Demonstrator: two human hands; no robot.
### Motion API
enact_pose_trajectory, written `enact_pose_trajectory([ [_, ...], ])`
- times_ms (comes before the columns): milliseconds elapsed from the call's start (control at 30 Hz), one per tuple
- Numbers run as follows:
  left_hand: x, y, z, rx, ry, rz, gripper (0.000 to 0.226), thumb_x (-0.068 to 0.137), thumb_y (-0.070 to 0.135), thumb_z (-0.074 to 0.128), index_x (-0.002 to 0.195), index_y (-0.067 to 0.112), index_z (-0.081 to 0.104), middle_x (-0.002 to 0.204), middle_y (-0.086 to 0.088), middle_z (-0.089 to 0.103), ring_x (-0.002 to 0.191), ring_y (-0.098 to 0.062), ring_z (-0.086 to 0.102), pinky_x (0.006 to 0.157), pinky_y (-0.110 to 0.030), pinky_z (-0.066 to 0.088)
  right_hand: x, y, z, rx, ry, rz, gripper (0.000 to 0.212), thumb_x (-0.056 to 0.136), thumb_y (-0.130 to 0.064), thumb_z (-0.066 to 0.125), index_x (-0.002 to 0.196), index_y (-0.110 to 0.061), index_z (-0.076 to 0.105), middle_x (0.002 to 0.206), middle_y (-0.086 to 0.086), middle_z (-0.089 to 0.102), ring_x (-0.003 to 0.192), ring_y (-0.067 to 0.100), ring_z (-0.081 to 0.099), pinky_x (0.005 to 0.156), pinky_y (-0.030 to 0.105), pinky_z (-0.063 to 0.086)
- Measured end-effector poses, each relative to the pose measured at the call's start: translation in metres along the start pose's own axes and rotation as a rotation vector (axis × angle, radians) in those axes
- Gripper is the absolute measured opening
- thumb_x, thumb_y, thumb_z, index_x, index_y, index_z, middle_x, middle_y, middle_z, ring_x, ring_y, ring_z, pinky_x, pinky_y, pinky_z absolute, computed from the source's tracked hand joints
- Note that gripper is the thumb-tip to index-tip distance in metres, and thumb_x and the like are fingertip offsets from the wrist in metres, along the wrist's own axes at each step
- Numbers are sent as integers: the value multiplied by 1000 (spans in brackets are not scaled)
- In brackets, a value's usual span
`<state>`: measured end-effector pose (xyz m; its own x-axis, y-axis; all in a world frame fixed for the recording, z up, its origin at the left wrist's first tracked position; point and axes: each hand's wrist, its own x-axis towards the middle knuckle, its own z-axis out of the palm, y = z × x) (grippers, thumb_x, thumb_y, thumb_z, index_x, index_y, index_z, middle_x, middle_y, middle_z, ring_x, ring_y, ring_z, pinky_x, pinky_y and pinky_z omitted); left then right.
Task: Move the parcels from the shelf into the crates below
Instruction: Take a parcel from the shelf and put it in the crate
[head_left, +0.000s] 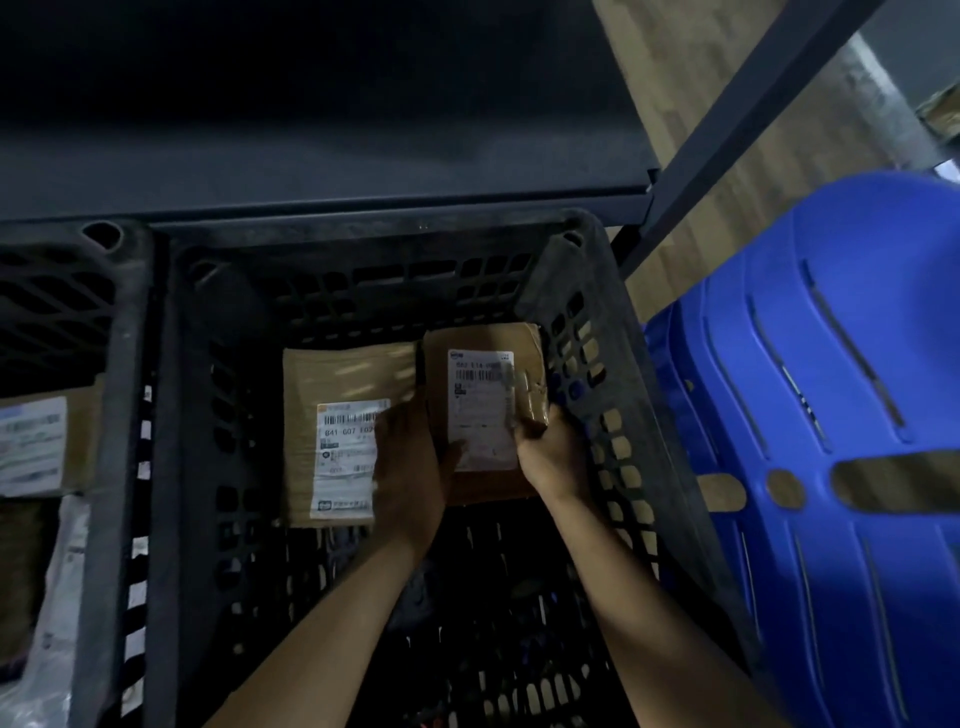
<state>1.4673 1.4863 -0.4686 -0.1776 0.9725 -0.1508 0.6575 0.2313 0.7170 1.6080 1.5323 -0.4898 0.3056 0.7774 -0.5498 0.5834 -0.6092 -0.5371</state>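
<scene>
Inside the black lattice crate lie two brown cardboard parcels side by side at its far end. The right parcel carries a white shipping label. My left hand grips its left edge, thumb on the label. My right hand grips its taped right edge near the crate's right wall. The left parcel lies flat with its own white label, partly covered by my left hand. The dark metal shelf hangs above the crate's far rim.
A second black crate at the left holds a labelled box and a pale bag. A blue plastic crate stands at the right. A dark shelf upright crosses diagonally above it.
</scene>
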Motion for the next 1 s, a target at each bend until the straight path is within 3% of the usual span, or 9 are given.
enact_pose_trajectory([
  [100, -2, 6, 0, 38, 5, -15, 63, 91, 18, 62, 146, 11, 31, 150, -12, 27, 138, -25, 22, 111, -30, 23, -1, -4, 1, -38, 53, -20, 45, 93, -26, 56, 135, -11, 47, 130, 13, 58, 119, 31, 56, 93, 39, 48],
  [167, 2, 8, -1, 32, -13, -54, 60, 93, 15, 59, 145, 8, 31, 149, -13, 28, 136, -22, 26, 105, -21, 30, -4, -8, 1, -89, 94, -33, 46, 93, -25, 54, 137, -13, 45, 131, 12, 58, 118, 30, 57, 92, 38, 48],
  [267, 9, 10, -9, 39, -99, -52, 41, 98, 2, 46, 139, -2, 39, 140, -20, 44, 111, 0, 47, 70, 6, 36, -14, -12, 0, -182, 152, -127, 52, 94, -26, 53, 143, -19, 38, 131, 10, 58, 115, 29, 59, 86, 37, 50],
  [333, 11, 11, -17, 40, -138, -29, 48, 96, 5, 51, 141, -2, 36, 141, -19, 44, 103, 2, 51, 71, 1, 42, -26, -14, -2, -237, 160, -205, 63, 94, -31, 52, 150, -20, 25, 141, 8, 50, 123, 27, 54, 88, 35, 48],
  [400, 9, 16, -30, 98, -163, -32, 64, 88, 19, 65, 143, 5, 36, 142, -13, 45, 123, -16, 49, 96, -25, 45, -39, -20, -9, -298, 134, -280, 70, 95, -38, 51, 153, -20, 18, 153, 6, 34, 135, 25, 41, 98, 34, 43],
  [467, 5, 25, -48, 182, -211, -6, 66, 87, 29, 65, 143, 9, 37, 139, -10, 47, 128, -26, 44, 101, -35, 41, -54, -30, -20, -324, 107, -396, 70, 94, -41, 52, 152, -19, 20, 153, 7, 32, 137, 24, 37, 103, 33, 40],
  [600, -5, 53, -105, 324, -137, 134, 65, 89, 43, 57, 145, 17, 36, 144, -2, 45, 132, -21, 41, 103, -32, 37, -95, -63, -61, -306, 131, -656, 62, 91, -46, 53, 144, -19, 34, 140, 2, 48, 130, 19, 46, 98, 27, 41],
  [733, -19, 98, -191, 323, -40, 269, 69, 91, 53, 49, 149, 19, 31, 151, 3, 36, 140, -16, 31, 111, -32, 33, -145, -107, -110, -233, 157, -801, 70, 91, -50, 53, 148, -17, 31, 151, 0, 38, 140, 12, 31, 106, 24, 33],
  [1000, -56, 192, -364, 360, 278, 409, 72, 86, 63, 45, 148, 30, 29, 149, 11, 39, 131, -13, 43, 93, -28, 46, -246, -219, -197, -162, 293, -1058, 73, 89, -61, 48, 149, -23, 28, 152, -9, 34, 139, 4, 27, 102, 14, 25],
])
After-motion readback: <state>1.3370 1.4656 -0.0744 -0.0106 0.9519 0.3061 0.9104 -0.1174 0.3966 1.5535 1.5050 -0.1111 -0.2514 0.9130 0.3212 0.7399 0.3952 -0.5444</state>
